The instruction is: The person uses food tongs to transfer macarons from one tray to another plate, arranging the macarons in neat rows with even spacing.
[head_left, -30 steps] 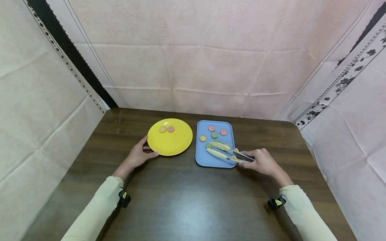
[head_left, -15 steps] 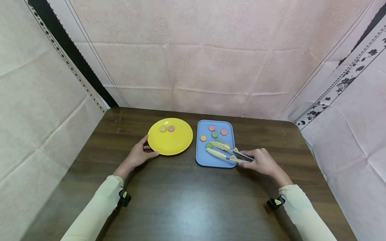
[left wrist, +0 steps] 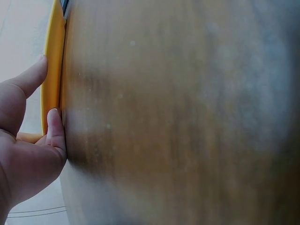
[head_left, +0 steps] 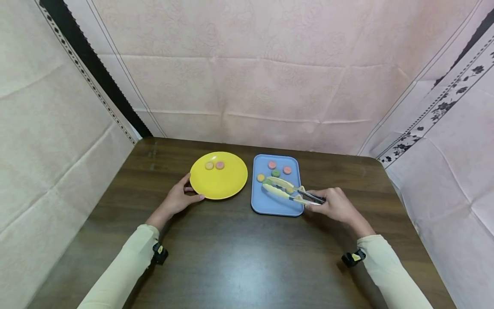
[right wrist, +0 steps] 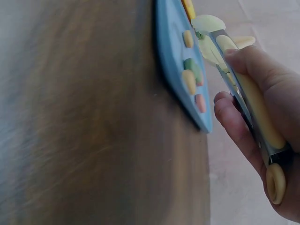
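Observation:
My left hand [head_left: 178, 200] holds the rim of a yellow plate [head_left: 220, 186], thumb at the front and fingers at the left side. Two small round macaron-like pieces, one cream [head_left: 209, 165] and one pink [head_left: 220, 165], lie on it. In my right hand [head_left: 335, 205] is a pair of tongs [head_left: 306, 197] with cream tips and metal arms. The tips reach over a blue tray [head_left: 270, 207], around a green piece [head_left: 267, 182] that appears raised in the right wrist view. Pink [head_left: 287, 170], green [head_left: 275, 173] and yellow [head_left: 260, 177] pieces lie on the tray, some partly hidden by the tongs.
Plate and tray stand side by side towards the back of a dark wooden table [head_left: 231, 253]. Pale cloth [head_left: 247, 86] hangs behind the table's back edge and along both sides.
The tongs have risen slightly, and the green piece at their tips has shifted up with them. The left hand and the plate hold still.

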Available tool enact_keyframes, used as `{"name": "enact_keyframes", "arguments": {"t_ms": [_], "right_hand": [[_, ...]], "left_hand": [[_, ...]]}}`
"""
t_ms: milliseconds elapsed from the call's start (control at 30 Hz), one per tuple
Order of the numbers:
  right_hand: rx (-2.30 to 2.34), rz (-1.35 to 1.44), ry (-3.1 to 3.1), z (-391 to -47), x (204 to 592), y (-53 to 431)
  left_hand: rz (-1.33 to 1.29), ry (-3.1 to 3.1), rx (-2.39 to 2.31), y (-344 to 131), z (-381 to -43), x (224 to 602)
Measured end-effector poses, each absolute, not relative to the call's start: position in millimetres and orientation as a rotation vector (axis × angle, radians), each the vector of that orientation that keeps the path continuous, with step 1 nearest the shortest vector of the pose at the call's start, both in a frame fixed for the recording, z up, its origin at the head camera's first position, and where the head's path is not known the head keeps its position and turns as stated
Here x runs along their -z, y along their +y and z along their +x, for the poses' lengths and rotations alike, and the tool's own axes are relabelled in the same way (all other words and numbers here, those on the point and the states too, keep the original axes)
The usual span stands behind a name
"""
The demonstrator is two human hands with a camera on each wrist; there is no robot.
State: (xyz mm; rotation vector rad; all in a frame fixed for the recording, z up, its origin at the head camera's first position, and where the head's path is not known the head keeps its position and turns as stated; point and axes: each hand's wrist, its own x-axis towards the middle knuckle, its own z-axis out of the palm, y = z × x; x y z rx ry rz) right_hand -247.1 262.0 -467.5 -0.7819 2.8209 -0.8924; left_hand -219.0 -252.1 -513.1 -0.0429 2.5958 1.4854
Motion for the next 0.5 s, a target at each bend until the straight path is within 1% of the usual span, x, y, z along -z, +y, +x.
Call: {"name": "enact_keyframes", "arguments": {"t_ms": [333, 500], "right_hand": [[0.943, -0.847, 2.835, -270.2, 444.8, 224.9], [0.947, -0.859, 2.825, -283.9, 440.3, 202.2]], "left_hand": [[-0.056, 2.595, -1.483, -251.3, -218.8, 513.9], [-0.074, 2.590, -1.482, -251.5, -218.7, 513.4]]}}
